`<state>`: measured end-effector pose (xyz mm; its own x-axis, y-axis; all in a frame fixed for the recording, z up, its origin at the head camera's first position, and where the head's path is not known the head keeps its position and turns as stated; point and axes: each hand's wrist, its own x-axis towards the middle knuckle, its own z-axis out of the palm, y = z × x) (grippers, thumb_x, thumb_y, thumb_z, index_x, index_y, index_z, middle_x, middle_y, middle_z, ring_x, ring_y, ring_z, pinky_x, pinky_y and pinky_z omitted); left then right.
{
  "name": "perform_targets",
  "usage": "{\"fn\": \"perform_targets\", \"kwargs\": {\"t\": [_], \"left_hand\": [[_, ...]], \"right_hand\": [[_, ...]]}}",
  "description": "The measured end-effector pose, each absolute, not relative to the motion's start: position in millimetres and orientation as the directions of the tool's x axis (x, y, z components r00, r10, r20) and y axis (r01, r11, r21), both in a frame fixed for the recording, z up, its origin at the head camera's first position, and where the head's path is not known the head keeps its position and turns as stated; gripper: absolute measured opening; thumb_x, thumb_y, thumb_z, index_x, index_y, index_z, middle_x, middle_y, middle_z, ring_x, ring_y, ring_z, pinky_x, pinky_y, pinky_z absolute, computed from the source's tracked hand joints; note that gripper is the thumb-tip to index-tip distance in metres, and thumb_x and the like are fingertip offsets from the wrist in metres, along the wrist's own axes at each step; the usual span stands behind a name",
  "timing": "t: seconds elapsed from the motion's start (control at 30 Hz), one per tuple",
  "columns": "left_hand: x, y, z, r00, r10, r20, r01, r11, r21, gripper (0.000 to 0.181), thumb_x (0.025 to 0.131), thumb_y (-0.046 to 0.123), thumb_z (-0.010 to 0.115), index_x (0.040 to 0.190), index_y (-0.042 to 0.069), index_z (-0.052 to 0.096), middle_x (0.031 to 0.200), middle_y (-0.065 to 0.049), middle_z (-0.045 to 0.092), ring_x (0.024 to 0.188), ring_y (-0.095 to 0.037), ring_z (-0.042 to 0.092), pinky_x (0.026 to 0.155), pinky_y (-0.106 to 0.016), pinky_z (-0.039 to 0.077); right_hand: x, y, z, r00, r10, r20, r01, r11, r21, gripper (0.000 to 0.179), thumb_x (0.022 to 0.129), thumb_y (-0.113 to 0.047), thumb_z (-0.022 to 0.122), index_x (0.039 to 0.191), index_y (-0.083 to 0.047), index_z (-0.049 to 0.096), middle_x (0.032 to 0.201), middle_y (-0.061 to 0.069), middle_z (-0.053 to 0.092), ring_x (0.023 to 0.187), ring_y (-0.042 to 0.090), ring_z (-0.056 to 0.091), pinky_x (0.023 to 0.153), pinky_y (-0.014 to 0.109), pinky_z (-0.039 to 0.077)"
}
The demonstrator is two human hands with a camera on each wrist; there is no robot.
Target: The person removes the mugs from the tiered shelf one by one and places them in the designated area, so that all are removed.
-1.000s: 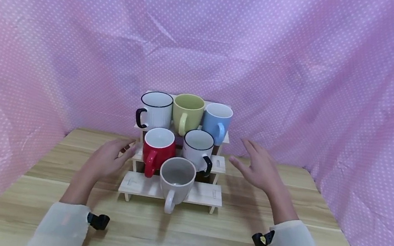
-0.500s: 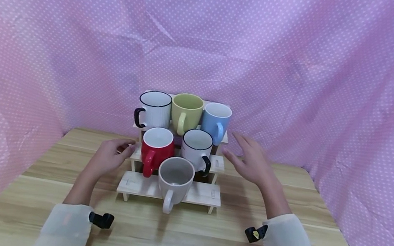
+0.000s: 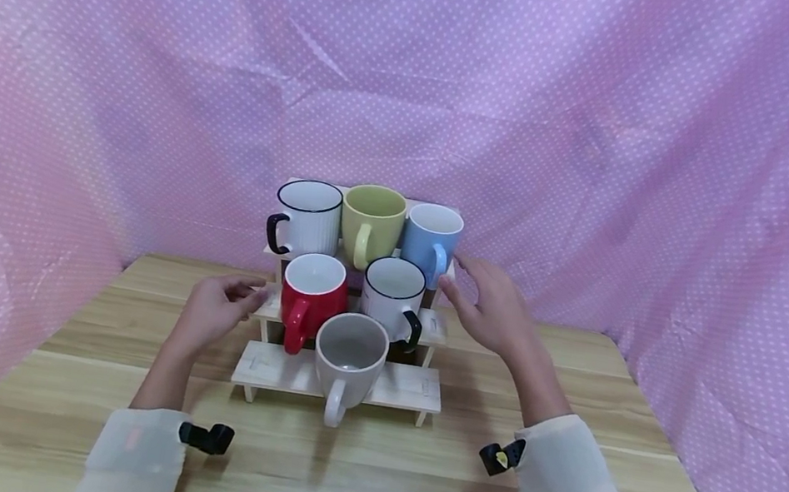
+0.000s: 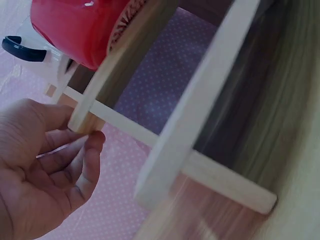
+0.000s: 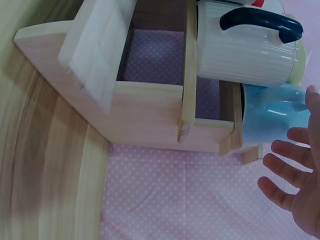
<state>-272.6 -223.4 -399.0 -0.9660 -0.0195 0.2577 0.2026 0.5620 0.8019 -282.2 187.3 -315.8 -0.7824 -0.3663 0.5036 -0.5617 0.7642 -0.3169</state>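
Observation:
A three-step wooden rack (image 3: pixel 260 362) holds several mugs. My left hand (image 3: pixel 215 309) pinches the left end of its middle shelf (image 4: pixel 87 117) between thumb and fingers, beside a red mug (image 3: pixel 314 302). To the right, my right hand (image 3: pixel 495 306) is spread beside a light blue mug (image 3: pixel 425 246) on the top step, thumb close to its handle; the right wrist view shows the fingers apart, near the mug's side. Left of the blue mug stand a yellow mug (image 3: pixel 375 222) and a white ribbed mug (image 3: pixel 314 226) with a black handle.
A white mug (image 3: pixel 386 304) with a black rim shares the middle step with the red one. On the lowest step sits a grey mug (image 3: pixel 348 357), handle toward me. The wooden table (image 3: pixel 361 485) lies beneath, with pink dotted cloth (image 3: pixel 419 73) around.
My right hand has moved left, right up to the blue mug. The left hand stays at the shelf's end, its fingers closing a little. The mugs keep their places on the rack.

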Motion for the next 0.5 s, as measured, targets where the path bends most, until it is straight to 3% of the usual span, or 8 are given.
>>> {"fn": "perform_targets", "kwargs": {"t": [0.2, 0.5], "left_hand": [[-272, -220, -395, -0.984, -0.055, 0.169, 0.121, 0.487, 0.865, 0.038, 0.101, 0.022, 0.068, 0.129, -0.003, 0.067, 0.109, -0.020, 0.072, 0.080, -0.018, 0.068, 0.078, -0.039, 0.062], [-271, -220, -393, -0.996, -0.083, 0.034, 0.006, 0.321, 0.947, 0.044, 0.101, 0.019, 0.068, 0.138, -0.003, 0.061, 0.120, -0.020, 0.066, 0.090, -0.009, 0.064, 0.082, -0.027, 0.061]], "right_hand": [[-286, 181, -312, -0.760, -0.333, 0.558, -0.598, 0.696, -0.399, 0.048, 0.105, -0.036, 0.060, 0.138, -0.001, 0.062, 0.123, 0.018, 0.069, 0.115, 0.035, 0.064, 0.093, 0.055, 0.055], [-290, 172, -310, -0.810, -0.247, 0.531, -0.566, 0.567, -0.599, 0.038, 0.104, -0.036, 0.062, 0.120, -0.003, 0.072, 0.111, 0.010, 0.074, 0.102, 0.026, 0.070, 0.087, 0.044, 0.060]]}}
